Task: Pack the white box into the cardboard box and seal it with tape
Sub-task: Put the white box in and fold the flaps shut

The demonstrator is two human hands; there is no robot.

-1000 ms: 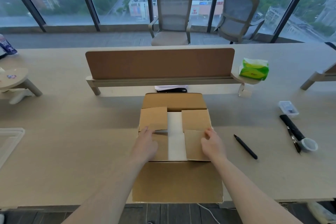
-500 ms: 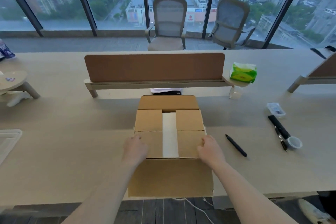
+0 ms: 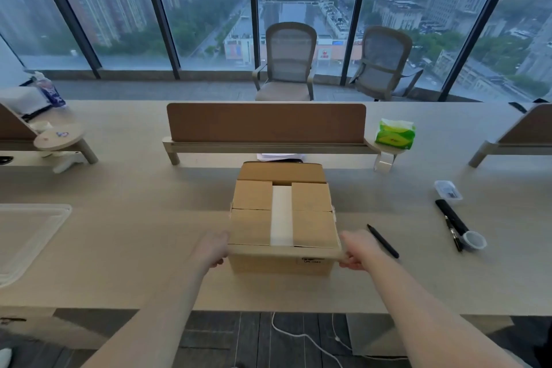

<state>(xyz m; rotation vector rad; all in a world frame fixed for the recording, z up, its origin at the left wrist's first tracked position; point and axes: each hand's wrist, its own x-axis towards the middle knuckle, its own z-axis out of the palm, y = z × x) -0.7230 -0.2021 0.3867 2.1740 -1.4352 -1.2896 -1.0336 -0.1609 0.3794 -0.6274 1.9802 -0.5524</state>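
i'm in a high-rise office. the long pale surface (image 3: 125, 218) in front of me is a shared desk, split by a brown divider panel (image 3: 265, 122) with more panels at either side. two mesh swivel chairs (image 3: 288, 63) stand beyond it against floor-to-ceiling windows (image 3: 203, 15), and through the glass i look down on towers, rooftops and tree-lined streets far below. pens (image 3: 383, 240) lie on the desk to my right, a green tissue pack (image 3: 395, 134) sits on a small shelf, and cables (image 3: 304, 334) trail over the dark floor underneath.
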